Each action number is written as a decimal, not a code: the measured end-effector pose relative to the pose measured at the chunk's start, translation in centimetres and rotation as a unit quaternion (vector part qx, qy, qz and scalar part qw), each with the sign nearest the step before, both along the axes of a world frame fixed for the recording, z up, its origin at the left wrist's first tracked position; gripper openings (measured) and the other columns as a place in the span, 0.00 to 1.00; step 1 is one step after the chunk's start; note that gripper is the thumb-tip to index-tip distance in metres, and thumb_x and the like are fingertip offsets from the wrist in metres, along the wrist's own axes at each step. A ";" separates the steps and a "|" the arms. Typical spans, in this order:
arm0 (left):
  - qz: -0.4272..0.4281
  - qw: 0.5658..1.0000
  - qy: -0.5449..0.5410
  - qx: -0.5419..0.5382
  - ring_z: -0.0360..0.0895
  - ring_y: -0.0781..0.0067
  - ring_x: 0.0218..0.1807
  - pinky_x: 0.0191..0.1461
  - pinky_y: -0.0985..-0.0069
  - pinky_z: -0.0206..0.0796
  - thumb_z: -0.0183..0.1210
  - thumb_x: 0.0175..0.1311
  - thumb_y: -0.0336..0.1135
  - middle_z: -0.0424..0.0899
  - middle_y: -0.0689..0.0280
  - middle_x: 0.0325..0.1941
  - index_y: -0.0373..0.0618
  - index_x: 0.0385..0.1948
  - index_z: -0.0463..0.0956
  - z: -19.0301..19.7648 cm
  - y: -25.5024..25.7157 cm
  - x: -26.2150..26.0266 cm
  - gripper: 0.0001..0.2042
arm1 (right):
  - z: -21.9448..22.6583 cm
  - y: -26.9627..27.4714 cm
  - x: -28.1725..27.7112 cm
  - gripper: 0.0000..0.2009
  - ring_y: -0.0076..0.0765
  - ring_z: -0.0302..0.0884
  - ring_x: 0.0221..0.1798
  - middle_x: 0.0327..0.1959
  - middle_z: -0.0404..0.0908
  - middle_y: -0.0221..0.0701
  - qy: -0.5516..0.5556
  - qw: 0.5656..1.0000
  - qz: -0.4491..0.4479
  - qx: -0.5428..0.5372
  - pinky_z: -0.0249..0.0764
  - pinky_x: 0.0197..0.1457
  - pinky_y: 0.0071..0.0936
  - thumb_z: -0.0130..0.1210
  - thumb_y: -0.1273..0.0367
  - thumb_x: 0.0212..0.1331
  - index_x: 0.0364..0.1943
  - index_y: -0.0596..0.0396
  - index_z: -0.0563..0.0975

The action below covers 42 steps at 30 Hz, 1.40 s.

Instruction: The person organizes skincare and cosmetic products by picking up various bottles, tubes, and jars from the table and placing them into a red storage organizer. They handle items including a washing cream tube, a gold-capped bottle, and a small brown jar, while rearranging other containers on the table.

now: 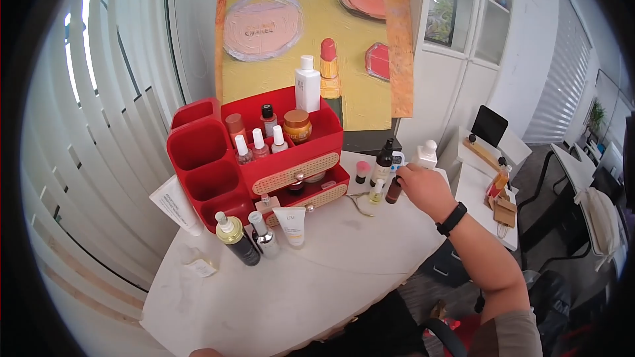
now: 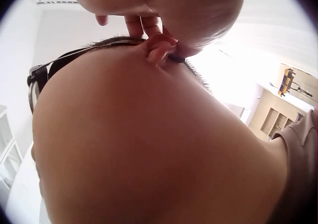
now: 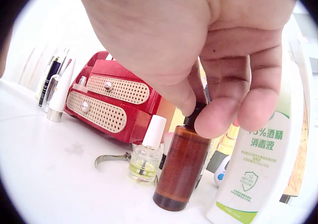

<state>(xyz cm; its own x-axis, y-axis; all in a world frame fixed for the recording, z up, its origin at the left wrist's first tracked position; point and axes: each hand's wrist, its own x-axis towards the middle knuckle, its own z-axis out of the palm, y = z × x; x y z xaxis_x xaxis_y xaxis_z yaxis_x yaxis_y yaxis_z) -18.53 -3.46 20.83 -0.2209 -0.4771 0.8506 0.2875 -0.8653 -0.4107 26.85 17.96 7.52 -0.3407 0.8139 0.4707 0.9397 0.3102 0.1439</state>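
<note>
In the right wrist view, my right hand (image 3: 213, 65) pinches the black cap of an amber bottle (image 3: 182, 167) between thumb and fingertips. The bottle stands slightly tilted in this view, its base at the tabletop. Beside it are a small clear bottle with a white cap (image 3: 144, 162) and a white bottle with green lettering (image 3: 256, 172). In the head view the right hand (image 1: 422, 188) is at the table's right end. My left hand (image 2: 198, 10) is raised to the ear (image 2: 160, 50), with fingertips against it; part of that hand is out of frame.
A red organizer (image 1: 198, 135) with several bottles and jars stands at the back of the white table (image 1: 331, 277); its lower drawer (image 1: 324, 192) is pulled out. A white tube (image 1: 291, 226), a dark bottle (image 1: 239, 241) and a silver bottle (image 1: 264, 235) stand before it. A dark spray bottle (image 1: 382, 162) is behind the right hand.
</note>
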 end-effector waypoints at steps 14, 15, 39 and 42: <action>0.022 1.000 0.012 -0.014 0.80 0.78 0.40 0.51 0.70 0.70 0.52 0.73 0.46 0.82 0.75 0.41 0.50 0.46 0.78 0.5 -1.5 -0.8 0.13 | -0.2 0.1 -0.1 0.06 0.48 0.83 0.34 0.33 0.80 0.36 0.004 1.000 -0.001 -0.004 0.78 0.35 0.43 0.56 0.67 0.65 0.36 0.56 0.76; 0.016 1.000 0.005 -0.019 0.80 0.78 0.40 0.51 0.70 0.70 0.52 0.73 0.46 0.82 0.75 0.41 0.50 0.46 0.78 0.2 -1.3 -0.7 0.13 | 0.0 -0.1 -0.1 0.07 0.48 0.83 0.34 0.33 0.80 0.36 0.008 1.000 0.003 0.002 0.78 0.35 0.43 0.56 0.67 0.65 0.36 0.56 0.76; 0.014 0.996 -0.033 -0.077 0.79 0.78 0.40 0.52 0.70 0.69 0.51 0.74 0.46 0.82 0.76 0.42 0.51 0.47 0.77 -2.6 -1.8 -0.5 0.13 | 0.0 0.0 -0.1 0.06 0.48 0.83 0.36 0.36 0.80 0.35 0.020 1.000 -0.007 -0.019 0.79 0.38 0.43 0.56 0.66 0.67 0.40 0.53 0.77; 0.017 0.996 -0.042 -0.080 0.79 0.78 0.40 0.52 0.70 0.69 0.50 0.75 0.46 0.82 0.76 0.42 0.51 0.47 0.77 -3.1 -1.9 -0.6 0.13 | -0.4 0.4 0.2 0.07 0.48 0.83 0.36 0.36 0.80 0.35 0.029 0.999 -0.003 -0.021 0.79 0.38 0.43 0.57 0.66 0.66 0.41 0.53 0.77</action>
